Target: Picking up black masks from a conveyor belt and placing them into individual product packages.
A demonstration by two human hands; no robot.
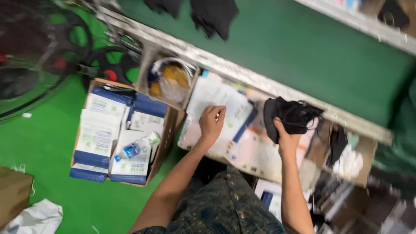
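Left hand: your left hand [211,122] reaches forward, fingers curled onto the stack of white printed paper packets [221,104].
Right hand: your right hand [287,139] is raised, gripping a bundle of black fabric face masks [291,116] above the cluttered work surface.
Surface: a green conveyor belt [303,47] runs beyond a metal rail [225,67].
Floor: a cardboard box of blue-and-white packets [115,138] sits on the green floor [43,147].
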